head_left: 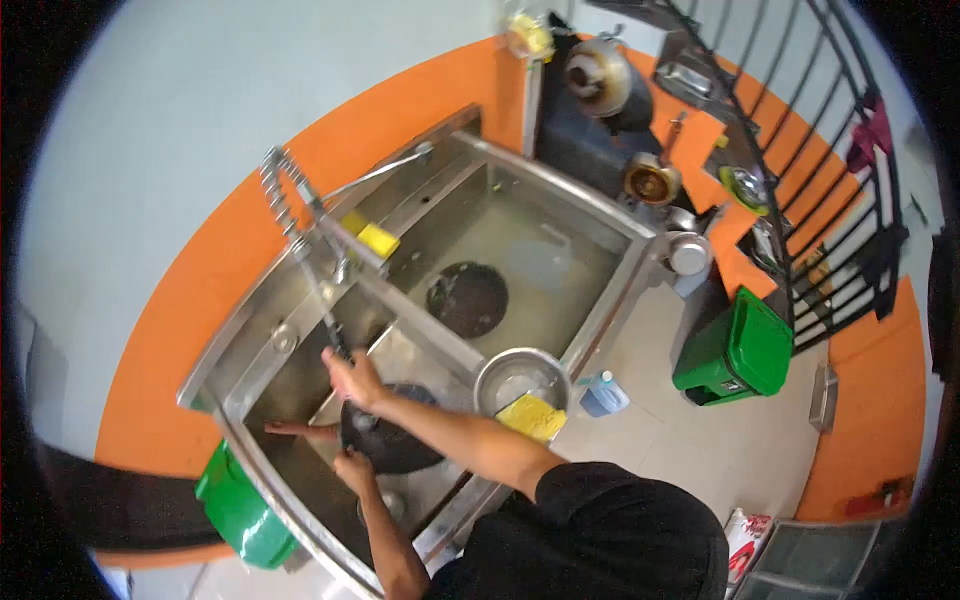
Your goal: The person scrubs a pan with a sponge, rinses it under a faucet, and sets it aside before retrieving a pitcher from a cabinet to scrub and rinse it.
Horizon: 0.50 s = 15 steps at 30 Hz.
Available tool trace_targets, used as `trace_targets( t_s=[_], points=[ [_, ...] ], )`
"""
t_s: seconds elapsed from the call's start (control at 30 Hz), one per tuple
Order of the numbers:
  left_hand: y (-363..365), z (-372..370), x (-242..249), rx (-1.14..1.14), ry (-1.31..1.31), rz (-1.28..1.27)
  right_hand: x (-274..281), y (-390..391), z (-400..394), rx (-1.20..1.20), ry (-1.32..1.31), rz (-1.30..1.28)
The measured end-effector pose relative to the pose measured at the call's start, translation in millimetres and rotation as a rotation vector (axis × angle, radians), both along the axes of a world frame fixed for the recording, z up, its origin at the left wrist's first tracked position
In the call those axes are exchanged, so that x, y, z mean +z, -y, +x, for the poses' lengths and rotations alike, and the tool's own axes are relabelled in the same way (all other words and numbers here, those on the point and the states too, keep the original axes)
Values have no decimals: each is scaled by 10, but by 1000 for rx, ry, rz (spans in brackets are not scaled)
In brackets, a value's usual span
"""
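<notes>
In the near sink basin, a dark round wok [385,440] lies tilted, its wooden handle [300,429] pointing left. My left hand [353,472] is closed at the wok's near edge. Over the wok, my right hand [352,380] is wrapped round the grip of a spray faucet [337,343], whose coiled spring hose [275,185] rises at the back of the sink. Part of the wok is hidden behind my right forearm. A metal bowl [485,385] stands on the sink edge right of the wok, with a yellow cloth [535,418] at its near side.
The far basin [560,250] holds cloudy water and a dark round pan [468,300]. A yellow sponge [378,240] lies on the divider. Green bins [735,350], a blue jug [605,393] and a black railing [800,190] stand around; pots [605,80] sit at the back.
</notes>
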<state>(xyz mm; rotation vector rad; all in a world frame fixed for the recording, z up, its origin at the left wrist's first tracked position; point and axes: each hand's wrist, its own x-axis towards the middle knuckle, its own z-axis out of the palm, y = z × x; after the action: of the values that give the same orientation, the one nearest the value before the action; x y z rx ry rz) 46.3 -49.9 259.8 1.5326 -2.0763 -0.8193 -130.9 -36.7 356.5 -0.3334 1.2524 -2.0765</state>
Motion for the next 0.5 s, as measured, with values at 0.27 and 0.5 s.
trace_targets(
  t_s=[0.27, 0.5],
  points=[
    [-55, 242, -330, 173, -163, 109, 238, -348, 57, 199, -152, -55],
    [-28, 355, -495, 198, -146, 283, 240, -237, -108, -76, -217, 22]
  ],
)
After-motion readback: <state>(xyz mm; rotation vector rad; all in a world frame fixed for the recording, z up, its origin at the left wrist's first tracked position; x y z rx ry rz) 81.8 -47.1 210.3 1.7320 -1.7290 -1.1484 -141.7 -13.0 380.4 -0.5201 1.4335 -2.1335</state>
